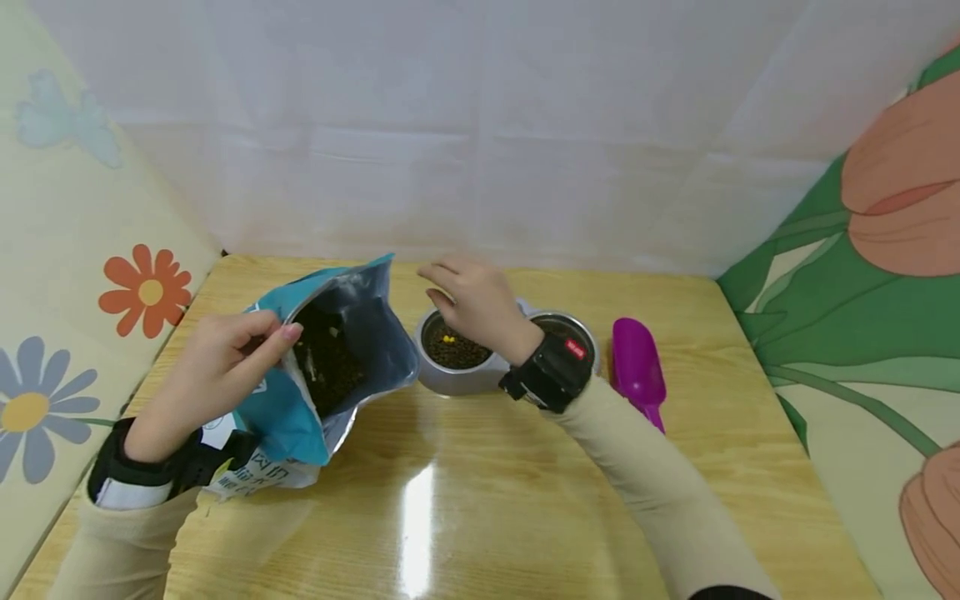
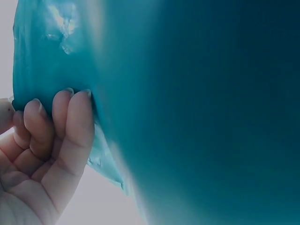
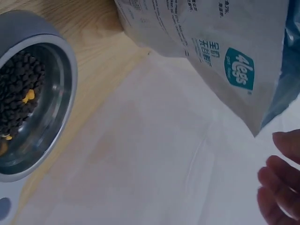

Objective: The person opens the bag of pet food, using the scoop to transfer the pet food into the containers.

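Note:
My left hand [image 1: 206, 367] pinches the rim of a blue pet food bag [image 1: 281, 417] between thumb and fingers. The bag's mouth gapes toward the right, and dark kibble [image 1: 326, 375] lies inside its silver lining. In the left wrist view, the fingers [image 2: 77, 122] curl against the blue film. My right hand [image 1: 483, 304] hovers over a grey double pet bowl [image 1: 461, 383], fingers loosely bent and holding nothing. In the right wrist view, its fingertips are near the bag's corner. Brown kibble with yellow bits [image 1: 448, 339] fills part of the bowl's left dish.
A purple scoop [image 1: 637, 362] lies on the wooden table [image 1: 495, 500] to the right of the bowl. White sheeting [image 1: 480, 133] hangs behind the table, and floral panels [image 1: 847, 333] stand at both sides. The right forearm crosses over the bowl's right dish.

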Available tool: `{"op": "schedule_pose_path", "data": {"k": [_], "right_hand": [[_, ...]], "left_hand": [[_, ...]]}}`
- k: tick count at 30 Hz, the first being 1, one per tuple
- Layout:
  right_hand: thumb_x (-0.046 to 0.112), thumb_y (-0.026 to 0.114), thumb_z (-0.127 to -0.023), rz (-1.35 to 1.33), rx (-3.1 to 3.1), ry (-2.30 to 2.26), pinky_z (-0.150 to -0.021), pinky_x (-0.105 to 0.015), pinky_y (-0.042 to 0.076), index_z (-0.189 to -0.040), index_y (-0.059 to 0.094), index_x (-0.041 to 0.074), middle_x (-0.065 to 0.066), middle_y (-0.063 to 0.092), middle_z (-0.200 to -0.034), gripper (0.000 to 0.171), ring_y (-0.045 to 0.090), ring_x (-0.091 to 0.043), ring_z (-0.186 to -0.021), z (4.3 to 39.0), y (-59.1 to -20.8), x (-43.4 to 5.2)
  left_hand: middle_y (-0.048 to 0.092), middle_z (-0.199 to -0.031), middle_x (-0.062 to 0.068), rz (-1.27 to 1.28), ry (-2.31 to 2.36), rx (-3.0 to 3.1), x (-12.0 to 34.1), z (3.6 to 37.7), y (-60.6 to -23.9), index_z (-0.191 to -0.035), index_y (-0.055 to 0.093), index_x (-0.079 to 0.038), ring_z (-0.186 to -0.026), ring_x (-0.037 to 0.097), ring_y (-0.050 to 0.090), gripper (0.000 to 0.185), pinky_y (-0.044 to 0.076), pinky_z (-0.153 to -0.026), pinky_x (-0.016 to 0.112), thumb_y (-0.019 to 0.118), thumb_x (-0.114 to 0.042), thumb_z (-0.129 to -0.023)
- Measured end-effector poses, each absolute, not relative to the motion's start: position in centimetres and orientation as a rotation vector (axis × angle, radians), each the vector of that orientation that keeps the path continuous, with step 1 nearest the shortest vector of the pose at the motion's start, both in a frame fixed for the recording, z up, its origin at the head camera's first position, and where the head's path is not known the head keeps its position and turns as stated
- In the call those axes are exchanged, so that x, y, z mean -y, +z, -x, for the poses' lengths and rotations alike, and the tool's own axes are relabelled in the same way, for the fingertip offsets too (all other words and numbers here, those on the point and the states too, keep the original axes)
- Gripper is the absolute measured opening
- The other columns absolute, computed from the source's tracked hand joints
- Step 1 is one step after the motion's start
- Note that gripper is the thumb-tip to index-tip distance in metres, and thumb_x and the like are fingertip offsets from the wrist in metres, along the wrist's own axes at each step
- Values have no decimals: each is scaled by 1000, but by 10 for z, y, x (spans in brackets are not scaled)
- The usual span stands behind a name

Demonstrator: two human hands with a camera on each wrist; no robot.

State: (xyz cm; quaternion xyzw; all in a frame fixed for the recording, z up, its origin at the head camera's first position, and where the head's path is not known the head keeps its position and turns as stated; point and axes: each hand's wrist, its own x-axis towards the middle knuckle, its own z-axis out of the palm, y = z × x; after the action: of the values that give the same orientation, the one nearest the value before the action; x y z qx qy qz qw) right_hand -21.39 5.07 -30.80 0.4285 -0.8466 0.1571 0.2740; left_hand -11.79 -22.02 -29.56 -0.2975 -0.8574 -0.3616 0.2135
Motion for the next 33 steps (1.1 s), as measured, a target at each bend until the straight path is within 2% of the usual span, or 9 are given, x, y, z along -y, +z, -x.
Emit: {"op": "schedule_pose_path", "data": {"k": [7, 12, 23, 28, 30, 33], "right_hand": [[4, 61, -84, -1281, 2331, 290, -93, -31, 39, -119, 56, 2, -13, 57, -114, 36, 52, -26, -107, 224, -303, -23], [2, 57, -85, -1352, 2304, 208, -98, -29, 34, -121, 54, 0, -14, 56, -118, 36, 50, -25, -111, 230, -304, -9], [2, 52, -88, -1337, 2224, 194, -89, -27, 41, -107, 64, 4, -7, 63, -104, 23, 56, -20, -100, 234, -303, 5], [-1, 54, -86, -1329, 2209, 201, -87, -27, 42, -103, 66, 4, -6, 64, -101, 22, 57, -19, -98, 236, -305, 6], [-1, 54, -85, -1321, 2208, 204, -87, -27, 43, -102, 66, 4, -6, 64, -100, 21, 57, -19, -97, 237, -306, 6], [-1, 55, -85, -1317, 2208, 210, -85, -27, 43, -102, 66, 4, -6, 64, -99, 21, 57, -20, -96, 238, -305, 5]], "left_hand": [[35, -52, -11, 851, -1004, 2362, 220, 119, -297, -62, 49, -17, -44, 3, 33, 29, 24, -40, 16, 59, -17, -89], [34, -53, -12, 866, -988, 2372, 220, 119, -296, -62, 48, -17, -44, 3, 32, 30, 24, -40, 16, 58, -21, -90], [36, -54, -14, 865, -930, 2413, 221, 113, -294, -63, 50, -16, -46, 2, 33, 29, 25, -41, 17, 58, -23, -90], [36, -59, -13, 830, -833, 2480, 219, 103, -293, -69, 51, -14, -53, 3, 36, 25, 31, -46, 19, 58, -27, -89], [41, -63, -12, 820, -773, 2493, 219, 98, -294, -74, 53, -13, -57, 5, 41, 25, 37, -49, 21, 59, -33, -87], [50, -73, -4, 811, -689, 2491, 217, 86, -298, -84, 53, -9, -66, 10, 45, 41, 42, -53, 27, 61, -49, -81]]}}
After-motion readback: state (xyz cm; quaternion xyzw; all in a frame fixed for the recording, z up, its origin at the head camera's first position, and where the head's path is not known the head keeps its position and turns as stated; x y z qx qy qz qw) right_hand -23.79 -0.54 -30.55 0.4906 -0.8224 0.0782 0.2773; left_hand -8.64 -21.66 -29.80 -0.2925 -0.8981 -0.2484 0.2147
